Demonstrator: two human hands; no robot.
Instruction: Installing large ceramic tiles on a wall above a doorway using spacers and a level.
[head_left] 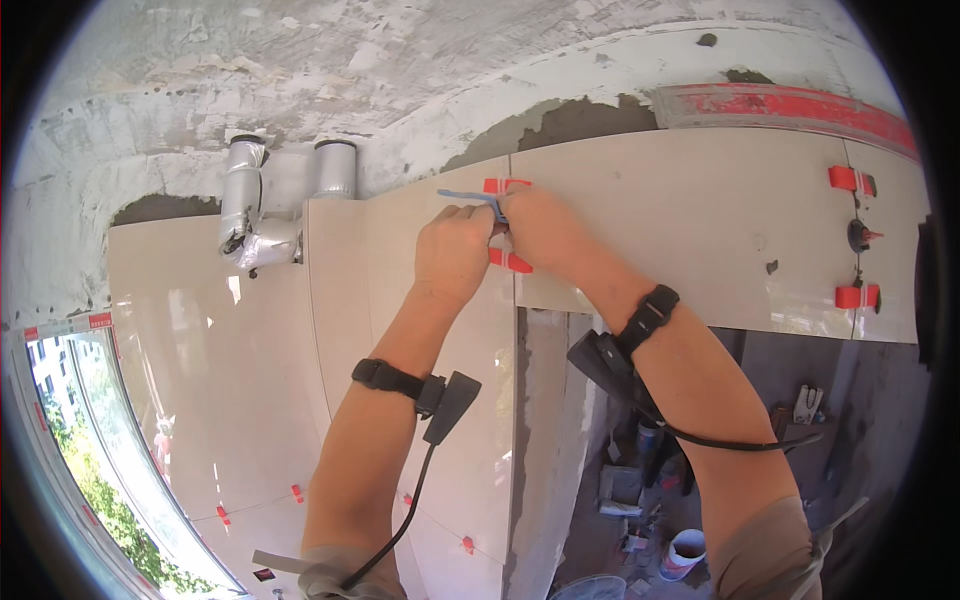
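Observation:
My two hands meet at the vertical joint between beige wall tiles (640, 190), high on the wall. My right hand (545, 232) is closed, its fingertips pinching a thin blue-grey strip-like tool (466, 194) whose free end points left. Close beside it, my left hand (450, 258) has its fingers curled in at the joint; what they grip is hidden. One red tile-levelling wedge (506, 185) sits on the joint just above my hands. Another red wedge (511, 261) is on it just below them.
Silver foil-wrapped pipes (262, 240) stick out at upper left. More red wedges (853, 180) and a round black leveller (860, 235) sit on the right joint. A doorway opens below, with a white bucket (683, 555) on its littered floor. A window (100, 440) is at left.

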